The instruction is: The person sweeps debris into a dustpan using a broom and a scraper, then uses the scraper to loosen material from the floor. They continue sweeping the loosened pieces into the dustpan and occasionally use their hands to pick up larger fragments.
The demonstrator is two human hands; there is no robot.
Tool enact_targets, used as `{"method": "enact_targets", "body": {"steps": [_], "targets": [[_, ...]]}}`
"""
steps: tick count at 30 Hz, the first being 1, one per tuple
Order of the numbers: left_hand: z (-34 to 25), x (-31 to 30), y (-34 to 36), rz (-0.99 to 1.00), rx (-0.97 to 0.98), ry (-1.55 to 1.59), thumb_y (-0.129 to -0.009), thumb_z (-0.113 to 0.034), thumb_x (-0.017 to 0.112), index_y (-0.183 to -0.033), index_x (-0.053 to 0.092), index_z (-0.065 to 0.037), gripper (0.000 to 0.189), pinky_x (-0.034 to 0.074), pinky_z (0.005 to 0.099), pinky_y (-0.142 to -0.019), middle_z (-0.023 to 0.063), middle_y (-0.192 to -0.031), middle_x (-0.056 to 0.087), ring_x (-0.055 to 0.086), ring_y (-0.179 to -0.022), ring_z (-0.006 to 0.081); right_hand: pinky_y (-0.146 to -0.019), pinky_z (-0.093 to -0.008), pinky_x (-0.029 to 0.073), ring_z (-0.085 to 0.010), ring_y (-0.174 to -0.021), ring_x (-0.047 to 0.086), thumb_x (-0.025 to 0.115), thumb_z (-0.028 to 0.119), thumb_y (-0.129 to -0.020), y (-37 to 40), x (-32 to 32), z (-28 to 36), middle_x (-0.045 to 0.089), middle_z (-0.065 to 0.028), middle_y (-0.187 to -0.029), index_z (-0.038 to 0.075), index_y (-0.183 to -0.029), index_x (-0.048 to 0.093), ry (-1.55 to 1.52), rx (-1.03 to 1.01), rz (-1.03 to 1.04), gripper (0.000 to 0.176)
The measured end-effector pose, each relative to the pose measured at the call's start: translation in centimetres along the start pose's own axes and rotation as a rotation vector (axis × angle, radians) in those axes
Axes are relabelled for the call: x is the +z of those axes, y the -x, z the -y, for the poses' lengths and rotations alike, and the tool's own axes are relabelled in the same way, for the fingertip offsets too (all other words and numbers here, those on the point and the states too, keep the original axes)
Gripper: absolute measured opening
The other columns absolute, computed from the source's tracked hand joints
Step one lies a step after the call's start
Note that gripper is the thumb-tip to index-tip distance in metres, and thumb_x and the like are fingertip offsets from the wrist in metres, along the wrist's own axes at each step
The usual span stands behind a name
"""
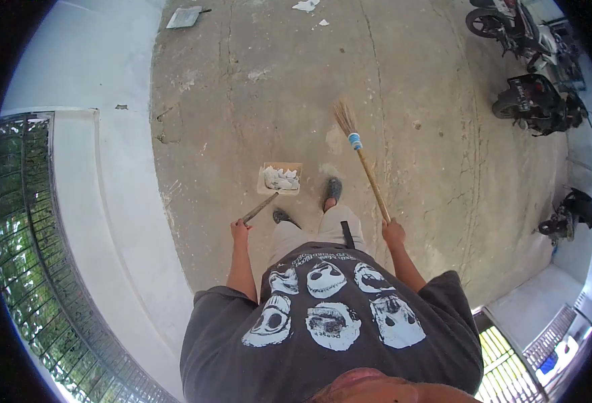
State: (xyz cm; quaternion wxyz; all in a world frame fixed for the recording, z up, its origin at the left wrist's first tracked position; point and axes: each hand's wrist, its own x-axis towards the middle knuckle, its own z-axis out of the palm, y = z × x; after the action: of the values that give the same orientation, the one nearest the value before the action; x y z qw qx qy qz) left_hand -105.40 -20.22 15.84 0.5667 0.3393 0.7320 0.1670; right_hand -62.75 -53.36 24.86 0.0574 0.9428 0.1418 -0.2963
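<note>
My left hand [241, 230] is closed around the dark stick handle of a dustpan [261, 191]. White crumpled scraps [282, 178] lie in the dustpan, which is low in front of my feet. My right hand [393, 233] grips the lower end of a stick broom [371, 176] by its wooden handle. The broom points forward and away from me, its straw bristles [344, 118] fanned at the far end above a blue and white binding. My dark shoes [333, 191] stand on the floor just behind and beside the dustpan.
Cracked concrete floor [417, 154] stretches ahead. More white scraps [306, 5] and a flat pale pan-like object [185, 17] lie farther off. Motorcycles [537, 104] stand along the right side. A white wall [121, 174] with a barred window [37, 235] runs along the left.
</note>
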Motion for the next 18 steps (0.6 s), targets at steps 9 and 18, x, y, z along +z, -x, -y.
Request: {"method": "enact_targets", "body": {"steps": [9, 18], "targets": [[5.5, -10.4, -3.6, 0.017, -0.033, 0.061, -0.085, -0.015, 0.047, -0.092, 0.041, 0.008, 0.025, 0.053, 0.0296, -0.05, 0.0131, -0.072, 0.052, 0.058, -0.057, 0.0191, -0.068, -0.0469, 0.047, -0.0386, -0.079, 0.059, 0.054, 0.039, -0.08, 12.6, 5.5, 4.3, 0.06, -0.0227, -0.079, 0.0, -0.091, 0.052, 0.129, -0.212, 0.078, 0.041], [14.8, -22.0, -5.3, -0.057, 0.061, -0.008, -0.084, -0.015, 0.051, -0.091, 0.043, 0.006, 0.023, 0.052, 0.0289, -0.049, 0.0135, -0.075, 0.054, 0.058, -0.055, 0.0188, -0.066, -0.0502, 0.046, -0.0422, -0.076, 0.057, 0.053, 0.026, -0.077, 15.1, 9.1, 17.1, 0.059, -0.0253, -0.079, 0.001, -0.095, 0.045, 0.037, -0.598, -0.058, 0.031]]}}
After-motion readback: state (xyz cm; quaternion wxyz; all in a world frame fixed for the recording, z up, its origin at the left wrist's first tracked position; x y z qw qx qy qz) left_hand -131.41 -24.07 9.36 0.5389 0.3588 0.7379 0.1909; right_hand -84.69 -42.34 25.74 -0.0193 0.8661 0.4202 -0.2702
